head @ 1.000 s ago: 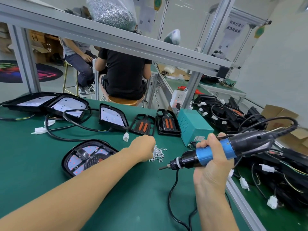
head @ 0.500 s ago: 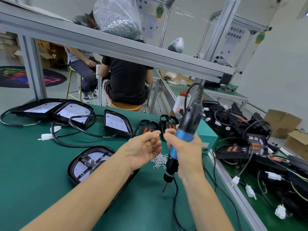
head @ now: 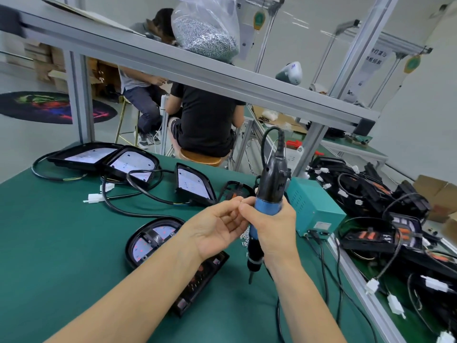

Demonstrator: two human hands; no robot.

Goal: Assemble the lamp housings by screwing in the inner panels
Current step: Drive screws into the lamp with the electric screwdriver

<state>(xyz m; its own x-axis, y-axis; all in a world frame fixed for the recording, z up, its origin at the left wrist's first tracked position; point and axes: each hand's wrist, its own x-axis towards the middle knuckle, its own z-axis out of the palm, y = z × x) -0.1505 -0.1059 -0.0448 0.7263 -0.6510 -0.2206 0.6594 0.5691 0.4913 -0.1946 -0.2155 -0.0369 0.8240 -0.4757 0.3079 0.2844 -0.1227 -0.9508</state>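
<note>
My right hand [head: 272, 229] grips the blue-and-black electric screwdriver [head: 270, 189] upright, its bit pointing down above the green mat. My left hand [head: 212, 229] is palm up beside it, fingers curled in, the tips meeting my right thumb. Whether a screw sits between those tips is too small to tell. A black lamp housing [head: 148, 241] with a red-dotted white inner panel lies under my left forearm, partly hidden. A small heap of loose screws [head: 243, 236] shows between my hands.
A teal power box [head: 314, 206] stands right of the screwdriver, its cords trailing over the mat. More lamp housings [head: 133, 164] and cables lie at the back left, a black wired pile [head: 371, 194] on the right. An aluminium shelf beam [head: 173, 63] carries a screw bag [head: 207, 33]. Two people sit behind.
My right hand swung the screwdriver from lying sideways to upright. My left hand left the screw heap, turned palm up and came against my right thumb.
</note>
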